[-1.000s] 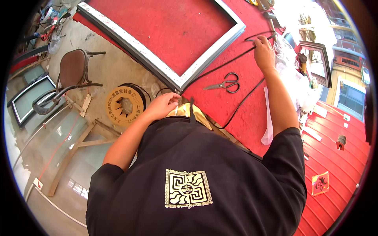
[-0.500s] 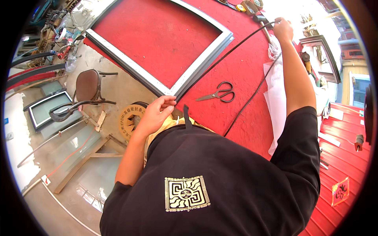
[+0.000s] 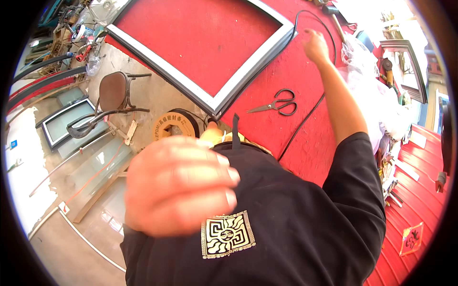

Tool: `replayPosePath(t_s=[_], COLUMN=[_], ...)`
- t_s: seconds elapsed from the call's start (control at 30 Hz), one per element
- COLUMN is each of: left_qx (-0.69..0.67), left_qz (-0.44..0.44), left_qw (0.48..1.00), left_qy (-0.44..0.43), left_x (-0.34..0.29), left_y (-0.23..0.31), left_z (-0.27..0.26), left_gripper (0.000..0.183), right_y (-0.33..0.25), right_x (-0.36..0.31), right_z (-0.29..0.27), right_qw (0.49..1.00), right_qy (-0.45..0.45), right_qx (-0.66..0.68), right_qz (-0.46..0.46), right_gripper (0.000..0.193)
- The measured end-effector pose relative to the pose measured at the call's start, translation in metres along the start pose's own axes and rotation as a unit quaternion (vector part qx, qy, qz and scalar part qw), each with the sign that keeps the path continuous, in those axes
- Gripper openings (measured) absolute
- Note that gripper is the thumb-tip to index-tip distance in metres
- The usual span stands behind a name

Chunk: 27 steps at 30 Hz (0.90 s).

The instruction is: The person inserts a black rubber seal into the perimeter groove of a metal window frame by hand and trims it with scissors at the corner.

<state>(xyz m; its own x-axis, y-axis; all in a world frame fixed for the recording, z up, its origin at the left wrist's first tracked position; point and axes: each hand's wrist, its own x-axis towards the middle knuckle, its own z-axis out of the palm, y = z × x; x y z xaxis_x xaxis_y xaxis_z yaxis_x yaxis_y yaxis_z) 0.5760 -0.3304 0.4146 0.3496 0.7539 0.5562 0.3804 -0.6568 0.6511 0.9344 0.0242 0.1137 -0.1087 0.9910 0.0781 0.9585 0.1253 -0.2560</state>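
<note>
My left hand (image 3: 181,186) is raised close to the camera in front of my shirt, blurred, its fingers loosely bent and slightly apart; nothing shows in it. Farther off, my right hand (image 3: 316,45) hovers over the table beside the frame's right side, fingers partly stretched, with no strip seen in its grasp. A black rubber strip (image 3: 335,43) runs along the frame's right edge, loops around beyond that hand and trails back toward me. The rectangular white and dark-grey frame (image 3: 167,74) lies on the red table (image 3: 257,81). Black-handled scissors (image 3: 276,105) rest right of its near corner.
A cardboard reel (image 3: 164,125) wound with black strip stands below the table's near-left edge. Left of it is a brown chair (image 3: 113,91). Clear plastic wrapping (image 3: 353,55) and a hammer (image 3: 336,19) lie at the right. A glazed frame (image 3: 71,121) leans farther left.
My left hand has left the frame's near corner and come up toward the camera. My right hand has moved left and nearer, and the strip it held now lies looped on the table.
</note>
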Motion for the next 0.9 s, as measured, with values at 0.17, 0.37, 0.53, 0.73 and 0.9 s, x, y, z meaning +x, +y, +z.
replayPosePath(t_s=[0.17, 0.37, 0.53, 0.73, 0.9], left_qx=[0.040, 0.130, 0.243, 0.058, 0.101], left_qz=[0.074, 0.204, 0.203, 0.025, -0.350], left_qw=[0.991, 0.961, 0.941, 0.997, 0.930], left_qy=[-0.101, -0.134, -0.116, -0.041, -0.056], left_x=[0.043, 0.061, 0.059, 0.042, -0.051], left_y=[0.036, 0.021, 0.015, -0.094, -0.218], left_z=[-0.031, -0.020, 0.013, 0.030, 0.028], left_gripper=[0.035, 0.043, 0.030, 0.048, 0.037], right_y=[-0.013, -0.085, -0.103, -0.097, -0.138], right_x=[-0.107, -0.185, -0.190, -0.181, -0.186], right_z=[0.079, 0.077, 0.087, 0.122, 0.110], right_qw=[0.976, 0.882, 0.838, 0.860, 0.789], right_qy=[-0.070, -0.212, -0.234, -0.257, -0.278], right_qx=[0.188, 0.357, 0.413, 0.361, 0.436], right_qz=[0.085, 0.222, 0.269, 0.251, 0.331], right_gripper=[0.038, 0.033, 0.037, 0.041, 0.036])
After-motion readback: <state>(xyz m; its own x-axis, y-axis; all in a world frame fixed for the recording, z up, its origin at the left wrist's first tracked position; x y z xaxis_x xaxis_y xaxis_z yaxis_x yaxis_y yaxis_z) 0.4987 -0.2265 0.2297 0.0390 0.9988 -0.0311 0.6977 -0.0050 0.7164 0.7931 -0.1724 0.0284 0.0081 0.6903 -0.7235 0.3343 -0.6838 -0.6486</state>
